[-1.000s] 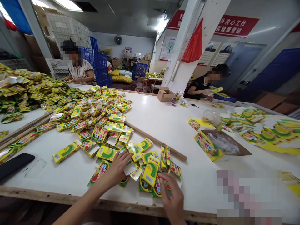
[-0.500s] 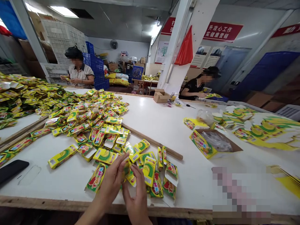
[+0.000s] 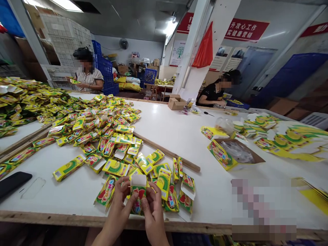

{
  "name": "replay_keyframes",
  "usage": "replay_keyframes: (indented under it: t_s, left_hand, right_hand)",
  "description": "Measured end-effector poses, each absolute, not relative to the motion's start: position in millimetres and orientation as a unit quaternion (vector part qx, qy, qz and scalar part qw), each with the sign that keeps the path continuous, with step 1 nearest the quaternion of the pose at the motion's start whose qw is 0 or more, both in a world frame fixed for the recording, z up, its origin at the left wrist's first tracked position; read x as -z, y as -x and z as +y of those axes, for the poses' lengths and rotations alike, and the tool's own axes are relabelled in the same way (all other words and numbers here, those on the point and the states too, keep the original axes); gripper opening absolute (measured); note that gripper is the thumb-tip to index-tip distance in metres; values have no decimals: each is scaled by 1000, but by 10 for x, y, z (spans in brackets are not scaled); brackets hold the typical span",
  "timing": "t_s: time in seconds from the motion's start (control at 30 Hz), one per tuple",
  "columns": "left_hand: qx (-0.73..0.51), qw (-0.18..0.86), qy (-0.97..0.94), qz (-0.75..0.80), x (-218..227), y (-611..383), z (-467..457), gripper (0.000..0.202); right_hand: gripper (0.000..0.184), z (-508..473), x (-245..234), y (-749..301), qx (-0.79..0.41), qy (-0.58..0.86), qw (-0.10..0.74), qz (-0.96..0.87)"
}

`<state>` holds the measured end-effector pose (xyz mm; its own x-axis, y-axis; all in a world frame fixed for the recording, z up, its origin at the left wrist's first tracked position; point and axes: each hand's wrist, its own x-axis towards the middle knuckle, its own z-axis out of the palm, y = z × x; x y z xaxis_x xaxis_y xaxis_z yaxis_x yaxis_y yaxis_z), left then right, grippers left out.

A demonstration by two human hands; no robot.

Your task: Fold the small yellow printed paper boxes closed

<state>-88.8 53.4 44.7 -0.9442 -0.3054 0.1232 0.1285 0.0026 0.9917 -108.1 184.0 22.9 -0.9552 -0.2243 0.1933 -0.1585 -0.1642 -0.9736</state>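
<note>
While left hand (image 3: 119, 201) and right hand (image 3: 153, 208) both pinch small packet (image 3: 138, 191) with fingertips, packet stands upright, white flap up, over near table edge.
White table (image 3: 184, 136) below, wood rim.
Loose packets (image 3: 166, 184) just behind hands; big heap (image 3: 102, 126) further left.
Long wooden stick (image 3: 166, 152) slanted beside heap.
Black phone (image 3: 12, 182) at left edge.
Room: white pillar (image 3: 200, 51), red flag (image 3: 205, 48), two people sitting at far side.
Open box (image 3: 220, 155) on right holds clear bags (image 3: 237, 152).
Brown carton (image 3: 176, 102) far back, inside hidden.
Blue crates (image 3: 105, 65) stacked by back wall.
</note>
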Motion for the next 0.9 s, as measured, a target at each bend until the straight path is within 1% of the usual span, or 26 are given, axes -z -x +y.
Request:
replay_keyframes:
  t_s: [0.1, 0.27, 0.37, 0.47, 0.53, 0.63, 0.67, 0.7, 0.77, 0.83, 0.9]
  left_hand:
    - [699, 127, -57, -701, -393, 871, 500, 34]
    - [658, 80, -37, -748, -355, 857, 383, 26]
    - [643, 71, -29, -762, -362, 878, 338, 23]
    - [645, 76, -29, -760, -367, 923, 332, 21]
    - [663, 83, -30, -743, -359, 956, 347, 22]
    - [695, 83, -32, -714, -332, 984, 375, 36]
    - [697, 78, -29, -712, -323, 987, 381, 39]
    - [694, 71, -25, -716, -315, 986, 384, 37]
    - [675, 65, -18, -734, -310, 980, 384, 30]
    - [653, 76, -18, -753, -322, 973, 384, 23]
    - [636, 95, -18, -765, -346, 969, 391, 20]
  right_hand:
    - [39, 1865, -177, 1071, 731, 151, 17, 665]
    - [24, 1969, -236, 1158, 685, 169, 37, 708]
    - [17, 1974, -325, 1259, 659, 181, 20, 730]
    - [14, 1928, -350, 1356, 651, 194, 2, 734]
    - [15, 1894, -321, 1395, 669, 180, 8, 722]
    - [31, 1875, -266, 1415, 698, 159, 30, 698]
    - [34, 1880, -258, 1416, 698, 160, 34, 698]
    - [34, 1889, -256, 1416, 690, 165, 33, 704]
    - [25, 1913, -272, 1415, 660, 180, 16, 729]
    - [17, 1936, -299, 1411, 630, 198, -11, 750]
    - [14, 1951, -322, 1399, 619, 211, -27, 756]
